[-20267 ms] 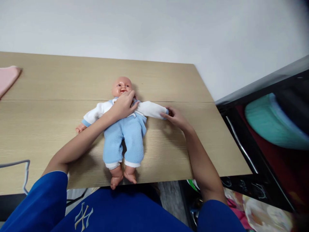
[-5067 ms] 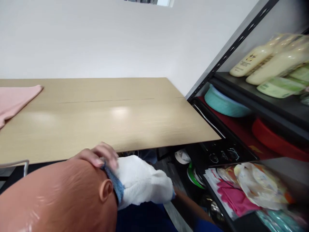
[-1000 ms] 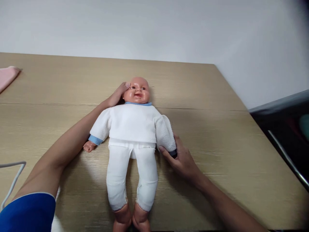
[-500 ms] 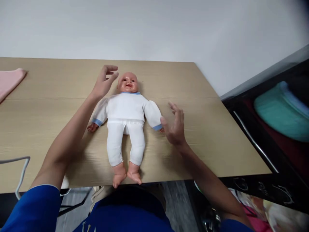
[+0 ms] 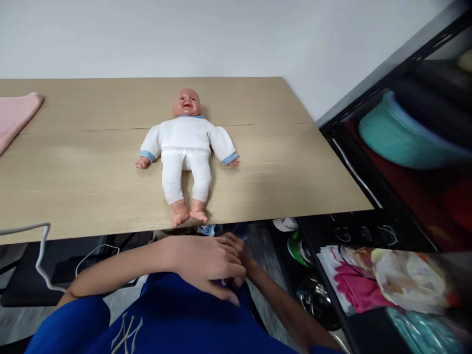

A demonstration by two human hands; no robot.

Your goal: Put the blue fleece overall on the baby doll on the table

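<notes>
My hands have left the doll (image 5: 186, 133) and drawn back before my shirt (image 5: 184, 314), so handling seems paused. My left hand (image 5: 208, 263) crosses my right hand (image 5: 238, 248), fingers bent; palms hidden, I can't tell whether either holds anything. The doll lies face-up on the table (image 5: 280, 172), feet near the front edge. Bare wood flanks it; pink cloth (image 5: 16, 117) far left, teal basin (image 5: 409, 135) past the right edge.

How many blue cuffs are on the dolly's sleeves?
2. On the doll, one blue cuff ends the sleeve at picture left; another blue cuff ends the sleeve at picture right. Both show plainly.
</notes>
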